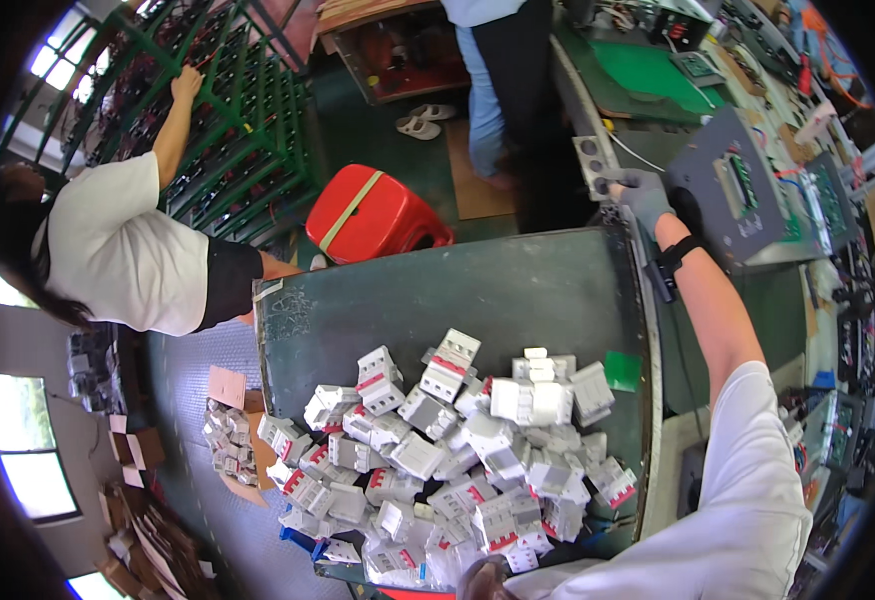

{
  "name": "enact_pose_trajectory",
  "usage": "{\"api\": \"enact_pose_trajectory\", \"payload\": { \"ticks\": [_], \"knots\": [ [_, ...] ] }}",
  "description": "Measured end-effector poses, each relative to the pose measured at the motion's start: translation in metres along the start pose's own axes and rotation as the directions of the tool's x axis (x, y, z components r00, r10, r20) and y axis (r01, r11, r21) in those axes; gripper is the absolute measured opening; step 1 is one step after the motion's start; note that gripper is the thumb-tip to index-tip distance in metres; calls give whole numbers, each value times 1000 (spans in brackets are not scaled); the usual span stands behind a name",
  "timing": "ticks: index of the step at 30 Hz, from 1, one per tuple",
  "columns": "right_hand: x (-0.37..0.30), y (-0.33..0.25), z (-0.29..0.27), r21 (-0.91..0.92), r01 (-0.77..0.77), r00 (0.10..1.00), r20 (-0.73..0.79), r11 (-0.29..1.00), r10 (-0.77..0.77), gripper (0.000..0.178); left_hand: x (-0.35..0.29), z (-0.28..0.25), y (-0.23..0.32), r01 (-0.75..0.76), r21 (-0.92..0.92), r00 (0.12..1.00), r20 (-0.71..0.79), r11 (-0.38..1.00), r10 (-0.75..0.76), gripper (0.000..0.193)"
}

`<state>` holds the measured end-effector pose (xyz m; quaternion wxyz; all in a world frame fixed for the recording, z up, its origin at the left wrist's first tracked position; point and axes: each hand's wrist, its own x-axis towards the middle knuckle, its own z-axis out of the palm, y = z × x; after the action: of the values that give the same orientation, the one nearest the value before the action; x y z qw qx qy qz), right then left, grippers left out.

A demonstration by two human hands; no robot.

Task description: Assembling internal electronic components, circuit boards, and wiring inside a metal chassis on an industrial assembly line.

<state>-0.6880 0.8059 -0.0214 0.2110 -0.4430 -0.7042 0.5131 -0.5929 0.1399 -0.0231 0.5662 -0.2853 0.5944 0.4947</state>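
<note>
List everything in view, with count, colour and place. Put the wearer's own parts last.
Switch modules: dozens, white-grey with red parts, heaped on the table
Table: 1, dark green, centre
Green square: 1, green, table's right edge
Carton: 1, brown, left of the table, holding similar modules
Stool: 1, red with tan band, beyond the table
Rack: 1, green, upper left
Shoes: 2, white, floor, top centre
Co-workers: 2, white top at left, light-blue top at top centre
Windows: several, bright, left
Casing: 1, grey, right bench
Holed strip: 1, grey, bench edge
Small bench clutter: uncountable, mixed, far right
Wristband: 1, black, right wrist
Right hand: 1, grey-gloved, at the holed strip
Left hand: not visible
</note>
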Motion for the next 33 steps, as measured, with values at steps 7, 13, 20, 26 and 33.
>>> {"api": "enact_pose_trajectory", "payload": {
  "ticks": [7,13,20,26,33],
  "knots": [
    [-186,-111,-1,708,-232,944,330,667,-22,41,-83,-10,4,-80,144,996,51,986,73,29],
    [-408,-152,-3,272,242,877,350,931,-330,25,-125,5,42,-404,116,767,584,907,267,22],
    [-634,-143,0,-264,302,888,429,916,-169,41,-174,38,27,-567,424,673,733,707,100,47],
    [-753,-124,-18,-322,146,985,137,935,-107,34,-180,38,-27,-761,569,542,822,310,-176,44],
    [-872,-86,-32,-394,-109,969,-245,913,10,21,-218,54,-110,-858,452,365,871,245,-328,49]
  ]
}}
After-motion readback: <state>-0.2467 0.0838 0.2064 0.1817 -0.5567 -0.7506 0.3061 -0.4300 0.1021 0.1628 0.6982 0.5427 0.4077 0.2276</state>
